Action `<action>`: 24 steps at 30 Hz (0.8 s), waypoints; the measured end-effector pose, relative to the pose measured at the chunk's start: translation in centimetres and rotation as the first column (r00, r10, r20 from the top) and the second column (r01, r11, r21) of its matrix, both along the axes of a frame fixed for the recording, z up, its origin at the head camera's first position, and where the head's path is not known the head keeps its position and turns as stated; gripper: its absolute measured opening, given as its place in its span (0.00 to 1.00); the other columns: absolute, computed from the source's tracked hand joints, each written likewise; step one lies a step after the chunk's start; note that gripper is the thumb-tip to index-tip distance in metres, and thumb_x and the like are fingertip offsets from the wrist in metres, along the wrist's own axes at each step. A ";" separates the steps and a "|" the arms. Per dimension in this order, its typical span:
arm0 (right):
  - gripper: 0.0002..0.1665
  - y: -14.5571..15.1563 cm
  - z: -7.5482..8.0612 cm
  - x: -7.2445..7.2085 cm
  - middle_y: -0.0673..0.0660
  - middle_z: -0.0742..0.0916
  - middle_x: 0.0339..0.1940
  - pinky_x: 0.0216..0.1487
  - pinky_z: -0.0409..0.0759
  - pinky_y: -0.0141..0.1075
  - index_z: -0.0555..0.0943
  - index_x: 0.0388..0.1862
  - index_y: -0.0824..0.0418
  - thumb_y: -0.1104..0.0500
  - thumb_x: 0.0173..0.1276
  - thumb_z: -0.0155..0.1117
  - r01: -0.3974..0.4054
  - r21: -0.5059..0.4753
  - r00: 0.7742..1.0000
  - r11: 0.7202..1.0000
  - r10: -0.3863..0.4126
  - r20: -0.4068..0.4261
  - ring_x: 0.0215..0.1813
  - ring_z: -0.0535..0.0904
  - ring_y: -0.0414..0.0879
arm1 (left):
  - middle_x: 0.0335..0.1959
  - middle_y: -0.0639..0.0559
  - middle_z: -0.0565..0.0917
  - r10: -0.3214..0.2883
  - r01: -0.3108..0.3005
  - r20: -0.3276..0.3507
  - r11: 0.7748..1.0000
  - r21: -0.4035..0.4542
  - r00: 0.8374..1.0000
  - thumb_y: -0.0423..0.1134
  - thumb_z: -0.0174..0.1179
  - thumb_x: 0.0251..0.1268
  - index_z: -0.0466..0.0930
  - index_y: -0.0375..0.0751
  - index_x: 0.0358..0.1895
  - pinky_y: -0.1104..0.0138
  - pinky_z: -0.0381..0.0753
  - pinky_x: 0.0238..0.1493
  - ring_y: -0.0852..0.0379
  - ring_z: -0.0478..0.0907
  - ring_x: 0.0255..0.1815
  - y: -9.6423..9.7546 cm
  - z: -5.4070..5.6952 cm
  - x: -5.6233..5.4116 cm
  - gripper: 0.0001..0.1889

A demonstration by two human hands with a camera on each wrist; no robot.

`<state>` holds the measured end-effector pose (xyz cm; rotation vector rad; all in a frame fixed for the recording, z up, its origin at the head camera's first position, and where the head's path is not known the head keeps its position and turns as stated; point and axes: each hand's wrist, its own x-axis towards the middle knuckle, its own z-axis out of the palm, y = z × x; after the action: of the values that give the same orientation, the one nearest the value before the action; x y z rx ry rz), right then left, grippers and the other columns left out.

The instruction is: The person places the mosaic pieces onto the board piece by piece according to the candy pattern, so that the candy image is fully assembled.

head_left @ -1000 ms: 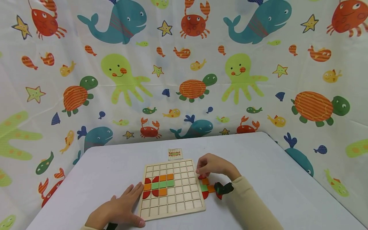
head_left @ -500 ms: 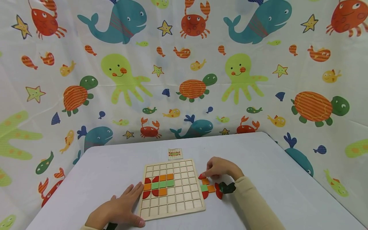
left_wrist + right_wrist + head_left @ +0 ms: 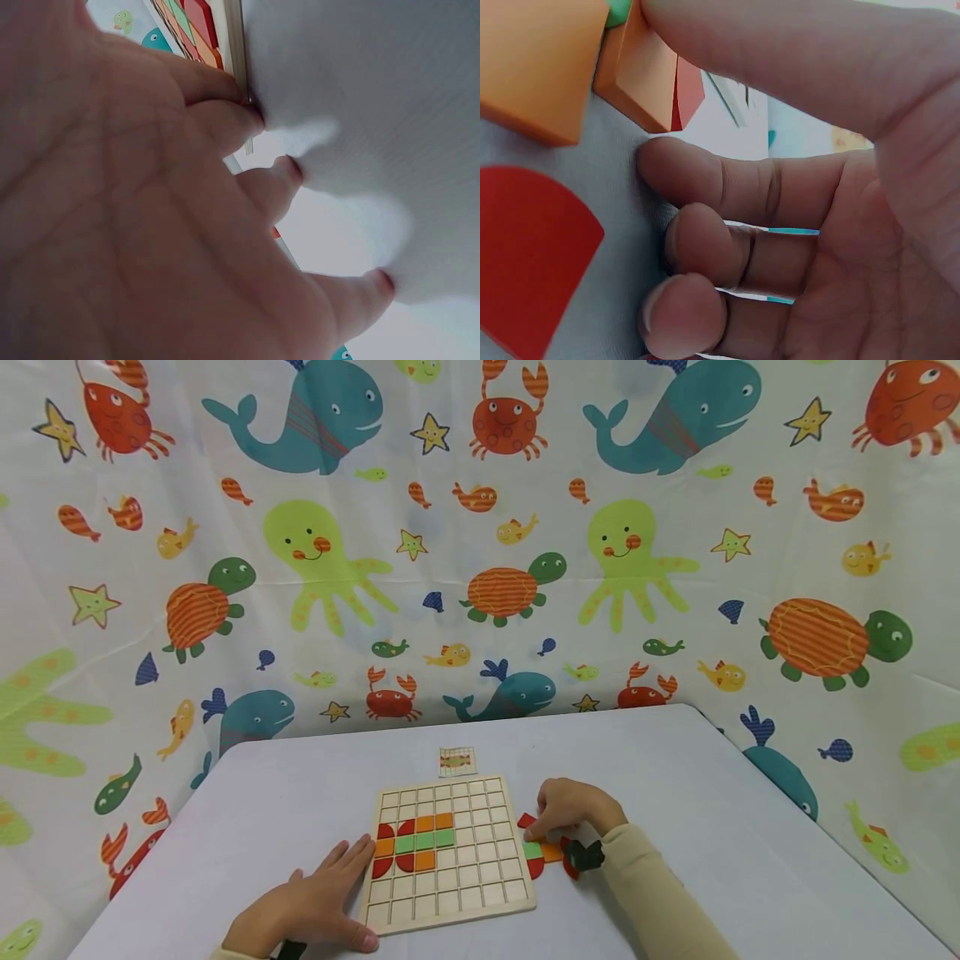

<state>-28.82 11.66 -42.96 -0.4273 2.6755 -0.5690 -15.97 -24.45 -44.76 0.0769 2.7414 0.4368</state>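
Note:
My left hand [image 3: 318,893] lies spread at the left edge of a wooden grid board [image 3: 480,893], fingers against its rim and thumb at its near corner. In the left wrist view, its fingertips [image 3: 289,169] rest by the white surface and the board's side. Right of the board, my right hand [image 3: 573,806] reaches down into loose tiles. In the right wrist view, its thumb is at the edge of an orange square tile [image 3: 649,75]; the index finger is hidden there, and the other fingers curl below. A red rounded tile [image 3: 527,820] and a green tile [image 3: 532,850] are beside the fingertips.
Red, orange and green tiles [image 3: 424,841] form a pattern on the board's left half. A small pattern card [image 3: 457,762] lies behind the board. Another orange tile [image 3: 552,852] and red rounded tiles [image 3: 535,867] lie near my right wrist. A sea-animal curtain [image 3: 480,543] hangs behind.
My right hand has moved from the board's right edge, past the red tile, down to the orange tile. The red tile has turned. My left hand stays in place.

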 end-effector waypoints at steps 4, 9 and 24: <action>0.18 0.1 0.1 -0.1 0.54 0.83 0.23 0.29 0.74 0.34 0.82 0.32 0.59 0.50 0.64 0.83 -0.002 -0.009 1.000 1.000 0.002 0.007 0.25 0.76 0.46 | 0.86 0.39 0.57 0.000 0.000 0.000 1.000 0.003 1.000 0.65 0.85 0.35 0.59 0.40 0.85 0.15 0.40 0.65 0.28 0.43 0.86 0.0 0.0 0.0 0.70; 0.16 0.5 0.2 -0.1 0.55 0.84 0.25 0.30 0.77 0.35 0.83 0.34 0.59 0.52 0.65 0.83 -0.008 -0.026 1.000 1.000 0.008 0.008 0.26 0.77 0.46 | 0.86 0.39 0.56 0.002 -0.002 -0.002 1.000 0.008 1.000 0.66 0.85 0.34 0.59 0.41 0.85 0.15 0.39 0.65 0.28 0.43 0.86 0.0 0.0 0.0 0.71; 0.12 2.2 -0.2 -1.8 0.54 0.81 0.33 0.38 0.79 0.38 0.81 0.36 0.56 0.61 0.65 0.80 0.014 -0.039 0.997 0.999 -0.017 -0.081 0.36 0.77 0.48 | 0.86 0.38 0.57 -0.013 0.013 -0.007 1.000 0.005 1.000 0.65 0.85 0.38 0.60 0.40 0.85 0.15 0.40 0.65 0.28 0.44 0.86 -0.2 -0.4 -0.1 0.69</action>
<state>-30.58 13.85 -43.14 -0.4493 2.7517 -0.6210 -16.06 -24.61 -45.15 0.0981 2.7452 0.4408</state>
